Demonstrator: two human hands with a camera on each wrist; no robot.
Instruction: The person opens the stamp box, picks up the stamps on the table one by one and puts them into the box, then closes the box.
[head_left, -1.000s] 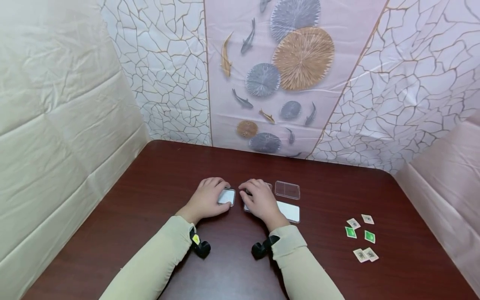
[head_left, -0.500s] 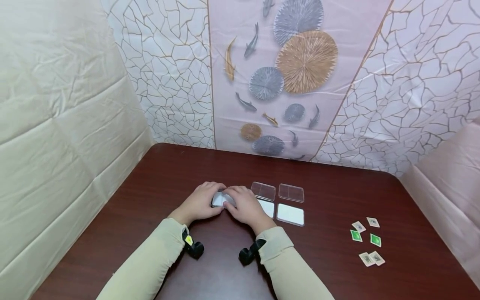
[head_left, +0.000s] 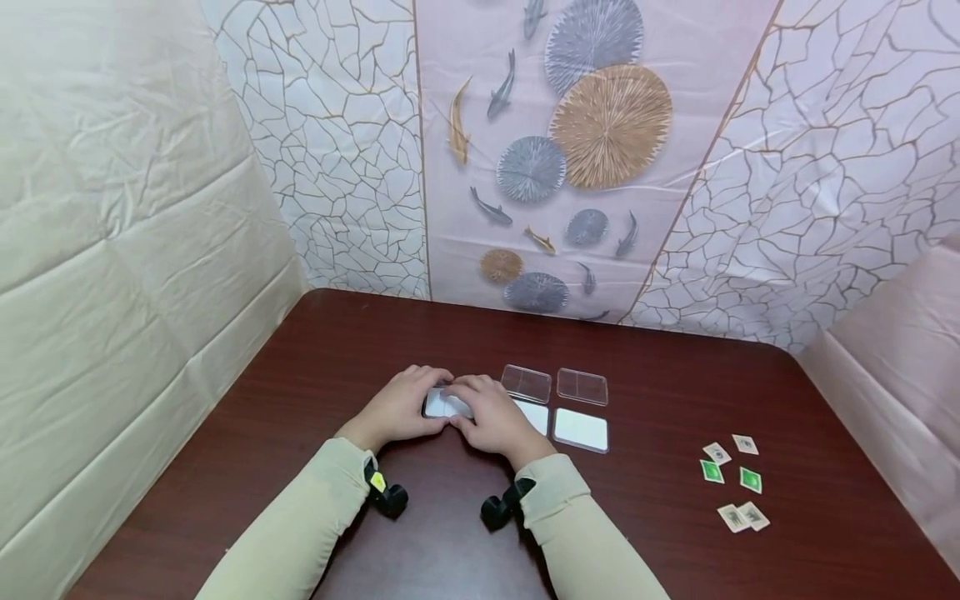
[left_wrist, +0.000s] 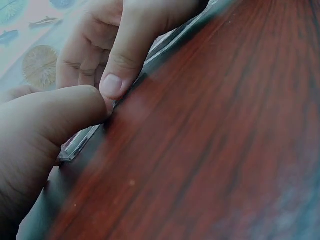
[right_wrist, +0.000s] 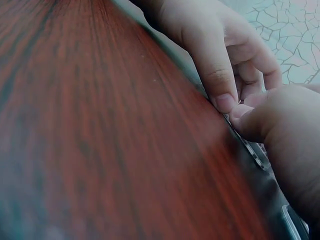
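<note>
On the table, a small clear plastic case (head_left: 437,404) with a white face lies flat between my two hands. My left hand (head_left: 399,406) grips it from the left side, fingers at the far edge and thumb at the near edge. From the right, my right hand (head_left: 491,417) holds the same case, its fingers curled over the top and covering part of it. Both thumbs meet at the near edge, as the left wrist view shows with the case edge (left_wrist: 82,141) beneath. The right wrist view has the right thumb (right_wrist: 250,120) pressed there too.
Right of the hands lie two white-faced cases (head_left: 581,430), one partly behind the right hand. Two clear lids (head_left: 582,387) lie behind them. Several small square cards (head_left: 711,472), some green, are scattered at the right of the brown table (head_left: 360,333). Fabric walls (head_left: 345,167) enclose the table.
My right hand has moved left from over the middle case and lid onto the left case, beside my left hand. In the last half second its fingers and thumb have shifted slightly.
</note>
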